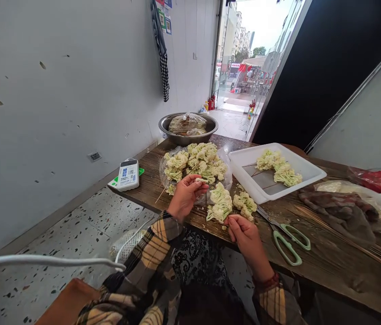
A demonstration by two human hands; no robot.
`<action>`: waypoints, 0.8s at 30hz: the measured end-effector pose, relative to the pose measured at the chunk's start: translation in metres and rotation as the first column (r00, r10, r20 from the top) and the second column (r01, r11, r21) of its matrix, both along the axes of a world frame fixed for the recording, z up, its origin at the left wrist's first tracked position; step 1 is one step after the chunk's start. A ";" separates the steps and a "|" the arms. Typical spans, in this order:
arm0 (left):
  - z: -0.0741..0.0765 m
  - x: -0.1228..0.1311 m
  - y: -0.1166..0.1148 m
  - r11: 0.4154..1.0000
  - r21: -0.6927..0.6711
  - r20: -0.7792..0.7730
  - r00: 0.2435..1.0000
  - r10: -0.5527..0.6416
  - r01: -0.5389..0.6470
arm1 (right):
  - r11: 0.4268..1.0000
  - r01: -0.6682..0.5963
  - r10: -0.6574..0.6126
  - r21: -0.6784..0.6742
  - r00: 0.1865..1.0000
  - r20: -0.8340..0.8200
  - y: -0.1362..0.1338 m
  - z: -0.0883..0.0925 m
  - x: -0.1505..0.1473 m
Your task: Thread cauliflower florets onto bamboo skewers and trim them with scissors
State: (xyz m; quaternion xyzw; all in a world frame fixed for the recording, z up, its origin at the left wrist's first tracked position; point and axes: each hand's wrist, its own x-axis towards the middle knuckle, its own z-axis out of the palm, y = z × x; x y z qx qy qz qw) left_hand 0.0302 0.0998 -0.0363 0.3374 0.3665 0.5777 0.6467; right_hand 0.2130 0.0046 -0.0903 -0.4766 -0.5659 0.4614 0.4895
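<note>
My left hand (187, 194) is closed, pinching a small pale cauliflower floret (201, 180) between thumb and fingers. A thin dark stick (206, 201) points down just below those fingertips; I cannot tell if they grip it too. My right hand (244, 232) is closed at the lower end of a cluster of cauliflower florets (220, 202), with thumb and forefinger pinched on it. Right of that cluster, more cut cauliflower (245, 205) lies on the wooden table (325, 257). Behind my left hand, a heap of cauliflower (200, 160) rests on a clear plastic bag, with thin skewers among it.
A white tray (244, 178) holds skewered cauliflower. Green-handled scissors (286, 243) lie right of my right hand, near a brown cloth (339, 212) and loose skewers (362, 250). A metal basin (165, 128) with bagged contents stands at the back; a white payment device (128, 174) is at left.
</note>
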 end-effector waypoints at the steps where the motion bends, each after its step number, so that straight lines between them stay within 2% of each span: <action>1: 0.000 0.003 0.001 1.000 -0.005 -0.004 1.000 -0.003 0.003 | 1.000 -0.006 0.006 -0.001 1.000 0.008 0.000 0.001 0.000; 7: 0.002 0.016 -0.004 0.999 -0.004 -0.055 0.998 -0.033 0.033 | 0.999 -0.032 0.033 -0.013 0.999 0.019 0.000 0.005 -0.002; 14: 0.005 0.011 -0.010 0.999 0.002 -0.093 0.995 -0.037 0.037 | 1.000 0.008 -0.007 -0.030 1.000 0.021 0.001 0.002 -0.003; 19: 0.005 0.009 -0.011 0.996 0.079 -0.147 0.989 -0.031 0.043 | 1.000 0.005 -0.004 -0.019 1.000 0.013 0.001 0.000 -0.003; 24: 0.004 0.008 -0.011 0.976 0.218 -0.292 0.955 0.060 0.006 | 1.000 -0.002 0.002 -0.019 1.000 0.003 0.001 -0.001 -0.003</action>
